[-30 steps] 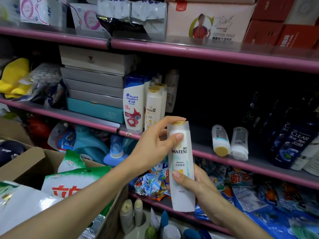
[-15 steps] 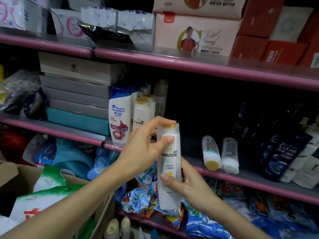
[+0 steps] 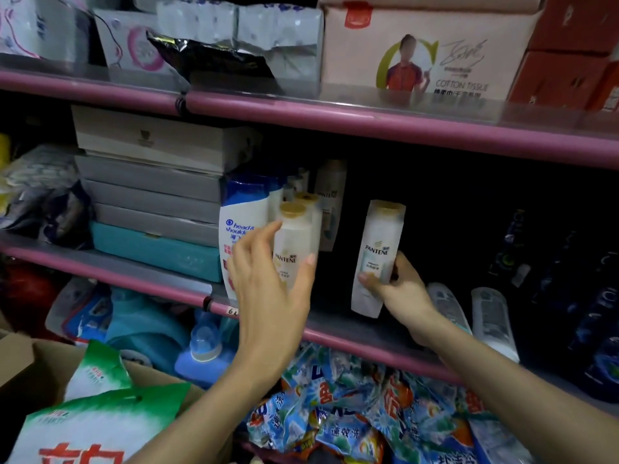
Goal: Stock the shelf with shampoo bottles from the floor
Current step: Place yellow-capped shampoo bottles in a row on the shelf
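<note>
Pinched low between my thumb and fingers, the white Pantene shampoo bottle with the gold cap (image 3: 376,256) is held by my right hand (image 3: 400,289) just above the pink-edged middle shelf (image 3: 351,333). I grip it near its bottom so that the cap stays up and the label faces out to the front, as a customer should see it. It tilts a little and its base seems not yet to rest on the shelf board.

My left hand (image 3: 271,289) holds nothing — its fingers are spread and relaxed, in front of the standing Pantene bottle (image 3: 294,242) to the left of the held one. I judge it is there to steady the row or push it aside, so the new bottle finds a place; whether a finger really touches it I cannot tell.

Left of the held bottle also stands the white and blue Head & Shoulders bottle (image 3: 243,229), and further left the stack of flat grey boxes on a teal box (image 3: 150,209). To the right of the held bottle two white tubes (image 3: 469,313) lie flat on the same shelf, then dark blue bottles (image 3: 596,313) stand beyond them. The gap between the Pantene row and the tubes is dark and looks free — a good place to set the bottle upright.
</note>
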A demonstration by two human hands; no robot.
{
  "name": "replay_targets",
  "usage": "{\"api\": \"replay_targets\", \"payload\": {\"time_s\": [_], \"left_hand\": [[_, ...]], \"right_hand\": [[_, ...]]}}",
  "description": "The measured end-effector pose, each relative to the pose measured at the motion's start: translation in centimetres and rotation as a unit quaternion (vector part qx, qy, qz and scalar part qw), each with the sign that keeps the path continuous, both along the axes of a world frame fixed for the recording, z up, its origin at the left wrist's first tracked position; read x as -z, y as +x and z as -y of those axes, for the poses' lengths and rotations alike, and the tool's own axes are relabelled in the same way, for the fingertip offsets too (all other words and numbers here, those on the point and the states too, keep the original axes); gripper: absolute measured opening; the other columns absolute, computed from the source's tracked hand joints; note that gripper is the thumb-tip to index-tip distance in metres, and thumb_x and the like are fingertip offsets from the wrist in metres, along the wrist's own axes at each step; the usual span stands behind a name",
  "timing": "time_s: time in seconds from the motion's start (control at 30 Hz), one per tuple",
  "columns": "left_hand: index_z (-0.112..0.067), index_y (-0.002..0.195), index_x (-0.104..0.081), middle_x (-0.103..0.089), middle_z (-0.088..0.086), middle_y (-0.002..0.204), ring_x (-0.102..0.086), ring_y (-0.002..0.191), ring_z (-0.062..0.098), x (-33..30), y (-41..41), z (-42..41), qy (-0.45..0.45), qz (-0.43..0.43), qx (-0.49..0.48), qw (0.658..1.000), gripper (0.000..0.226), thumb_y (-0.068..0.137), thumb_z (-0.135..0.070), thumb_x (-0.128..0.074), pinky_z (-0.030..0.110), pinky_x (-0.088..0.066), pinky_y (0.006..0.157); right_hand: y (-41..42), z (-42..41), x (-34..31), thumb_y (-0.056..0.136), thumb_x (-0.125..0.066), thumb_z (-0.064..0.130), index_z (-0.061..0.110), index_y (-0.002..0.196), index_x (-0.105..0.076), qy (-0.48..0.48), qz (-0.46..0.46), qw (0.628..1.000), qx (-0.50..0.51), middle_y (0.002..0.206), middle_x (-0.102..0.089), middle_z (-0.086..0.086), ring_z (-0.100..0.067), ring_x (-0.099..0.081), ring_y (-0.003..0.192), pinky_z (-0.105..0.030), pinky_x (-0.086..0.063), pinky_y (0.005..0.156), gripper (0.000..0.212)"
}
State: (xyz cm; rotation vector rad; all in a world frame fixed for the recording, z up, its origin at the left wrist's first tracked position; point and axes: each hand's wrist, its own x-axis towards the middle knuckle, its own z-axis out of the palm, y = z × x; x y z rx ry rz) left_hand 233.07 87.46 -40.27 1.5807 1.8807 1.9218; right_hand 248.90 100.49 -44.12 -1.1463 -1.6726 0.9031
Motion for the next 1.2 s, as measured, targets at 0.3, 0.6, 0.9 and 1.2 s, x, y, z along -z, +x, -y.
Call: {"api": "replay_targets", "payload": {"time_s": [0.3,0.6,0.9,1.2], "left_hand": [[-0.019,0.136,-0.036,-0.030,-0.010,0.122,-0.024,0.112,0.001,6.4,0.2,-3.2,-0.069,0.017,-0.084,0.994,0.072,0.076,-0.031,-0.075,0.023,-0.021,0.096],[-0.020,0.131,-0.043,-0.046,0.001,0.132,-0.030,0.118,0.019,7.3,1.2,-5.1,-0.131,0.045,-0.175,0.975,0.069,0.073,-0.040,-0.073,0.043,-0.028,0.090],[-0.020,0.132,-0.046,-0.051,0.000,0.129,-0.032,0.116,0.021,8.0,0.8,-5.2,-0.159,0.032,-0.195,0.967,0.076,0.066,-0.039,-0.080,0.047,-0.030,0.090],[-0.011,0.116,-0.060,-0.063,0.008,0.112,-0.049,0.104,0.034,8.4,0.8,-5.9,-0.187,-0.005,-0.200,0.962,0.079,0.047,-0.030,-0.091,0.052,-0.037,0.081]], "right_hand": [[-3.4,-5.2,2.6,0.080,-0.075,0.018,0.030,0.118,-0.047,-0.017,-0.014,1.000,-0.017,0.098,-0.057,0.021,0.010,-0.054,0.085,-0.008,-0.043,0.066,0.049],[-5.9,-6.9,4.1,0.075,-0.080,0.021,0.026,0.111,-0.056,-0.024,-0.003,0.999,-0.033,0.094,-0.063,0.023,0.011,-0.061,0.081,-0.004,-0.046,0.061,0.044],[-8.2,-7.9,5.5,0.079,-0.076,0.020,0.030,0.107,-0.060,-0.003,-0.022,0.999,-0.044,0.096,-0.069,0.019,0.007,-0.065,0.090,-0.012,-0.051,0.077,0.034],[-8.2,-8.2,6.3,0.081,-0.073,0.015,0.027,0.106,-0.062,0.016,0.000,0.998,-0.069,0.099,-0.072,0.009,-0.003,-0.067,0.095,-0.028,-0.055,0.086,0.029]]}}
